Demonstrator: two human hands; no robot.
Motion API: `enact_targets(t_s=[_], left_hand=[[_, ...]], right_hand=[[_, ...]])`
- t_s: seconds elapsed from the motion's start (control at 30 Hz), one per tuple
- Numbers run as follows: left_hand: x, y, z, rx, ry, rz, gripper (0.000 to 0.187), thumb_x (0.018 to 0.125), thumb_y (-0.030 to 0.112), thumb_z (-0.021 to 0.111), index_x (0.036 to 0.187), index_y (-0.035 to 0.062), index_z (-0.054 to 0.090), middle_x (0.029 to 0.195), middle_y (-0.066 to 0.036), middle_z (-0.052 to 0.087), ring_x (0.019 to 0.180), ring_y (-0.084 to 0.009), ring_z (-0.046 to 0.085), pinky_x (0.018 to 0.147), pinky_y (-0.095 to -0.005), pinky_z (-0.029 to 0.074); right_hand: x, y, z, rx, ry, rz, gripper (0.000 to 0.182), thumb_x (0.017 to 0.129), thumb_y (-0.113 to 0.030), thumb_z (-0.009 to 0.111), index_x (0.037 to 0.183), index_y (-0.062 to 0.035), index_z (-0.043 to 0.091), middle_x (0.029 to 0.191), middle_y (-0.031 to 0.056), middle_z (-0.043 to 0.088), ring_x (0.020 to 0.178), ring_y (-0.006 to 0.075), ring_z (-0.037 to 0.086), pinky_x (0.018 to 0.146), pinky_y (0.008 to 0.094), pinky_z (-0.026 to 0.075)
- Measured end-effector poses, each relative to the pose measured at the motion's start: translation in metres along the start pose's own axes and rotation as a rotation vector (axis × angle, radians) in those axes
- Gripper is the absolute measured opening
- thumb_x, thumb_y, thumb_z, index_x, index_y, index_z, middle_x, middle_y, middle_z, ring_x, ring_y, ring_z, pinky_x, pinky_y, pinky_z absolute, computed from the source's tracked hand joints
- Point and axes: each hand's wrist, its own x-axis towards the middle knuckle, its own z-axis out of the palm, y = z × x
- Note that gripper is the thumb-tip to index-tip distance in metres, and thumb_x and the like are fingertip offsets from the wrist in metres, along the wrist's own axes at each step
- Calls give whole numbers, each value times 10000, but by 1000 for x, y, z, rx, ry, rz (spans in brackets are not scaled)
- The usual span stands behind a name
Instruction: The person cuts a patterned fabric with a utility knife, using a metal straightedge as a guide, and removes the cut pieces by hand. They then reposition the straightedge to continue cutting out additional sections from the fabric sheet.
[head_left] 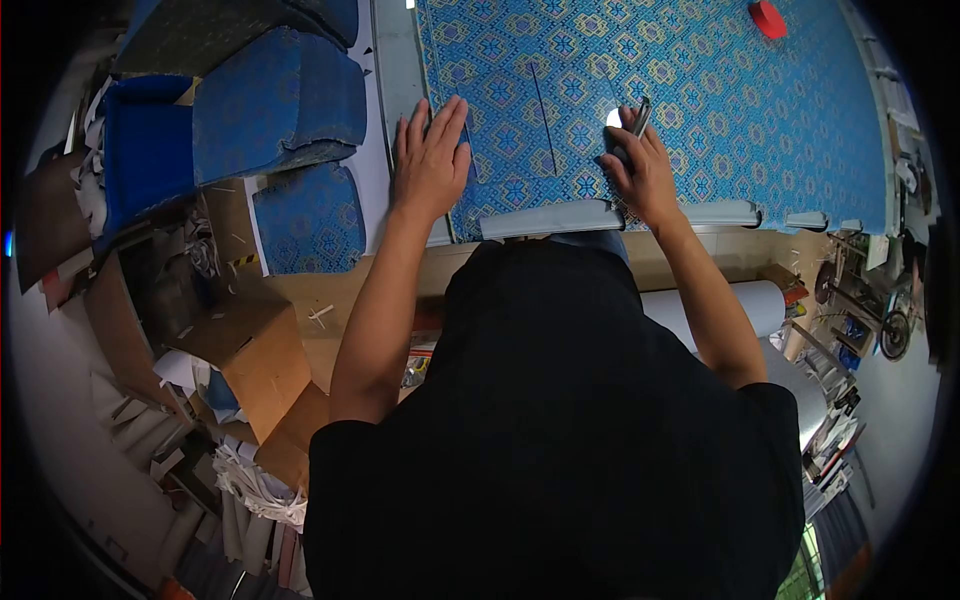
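Blue patterned fabric [700,130] covers the table in front of me. My left hand [432,160] lies flat with fingers spread, at the fabric's left edge and partly over the grey strip beside it. Farther right, my right hand [640,165] is closed around a slim metallic tool [642,117], held over the fabric. A small bright white patch shows beside its fingers; what it is I cannot make out. Between my hands a thin dark line [543,118] runs along the fabric. Another dark line lies just right of my left hand.
A red round object [768,19] sits on the fabric at the far right. Stacks of blue patterned pieces [275,100] lie at the left, near a blue bin [150,150]. An open cardboard box [265,365] stands below left. A white roll [745,310] is under the table edge.
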Motion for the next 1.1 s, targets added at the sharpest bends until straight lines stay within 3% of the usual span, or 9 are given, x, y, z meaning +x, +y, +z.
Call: enact_targets(t_s=[0.2, 0.33, 0.63, 0.7, 1.1], left_hand=[[-9, 1, -4, -139, 3, -21, 576, 976, 366, 606, 1514, 194, 492, 1614, -37, 392, 1504, -378, 291, 1238, -601, 142], [-22, 17, -8, -100, -38, 37, 644, 910, 468, 688, 1485, 220, 536, 1621, -55, 377, 1527, -366, 240, 1231, -624, 122], [-21, 14, -3, -75, -30, 27, 679, 894, 475, 698, 1497, 218, 521, 1620, -52, 376, 1536, -360, 219, 1230, -613, 141], [-22, 13, -2, -79, -30, 27, 679, 896, 475, 696, 1499, 217, 518, 1620, -52, 377, 1536, -361, 219, 1229, -615, 141], [-21, 15, 1, -33, -26, 19, 658, 942, 455, 633, 1530, 203, 476, 1622, -77, 369, 1530, -382, 221, 1225, -625, 139]], right_hand=[[-1, -4, -8, 20, -43, -22, 622, 829, -360, 803, 1337, -60, 604, 1552, 195, 466, 1397, 421, 444, 1130, 496, 379], [0, -9, -13, 54, -84, -9, 683, 772, -330, 849, 1337, -37, 600, 1538, 213, 480, 1452, 418, 395, 1174, 507, 329], [0, -6, -9, 19, -70, -5, 679, 762, -371, 864, 1314, -51, 629, 1520, 186, 513, 1453, 400, 401, 1164, 498, 339], [-1, -3, -7, -29, -55, -33, 695, 779, -438, 840, 1332, -75, 626, 1541, 159, 495, 1394, 393, 449, 1131, 494, 373], [0, -7, -6, -53, -62, 6, 686, 815, -463, 807, 1352, -80, 618, 1558, 148, 476, 1399, 385, 445, 1146, 490, 358]])
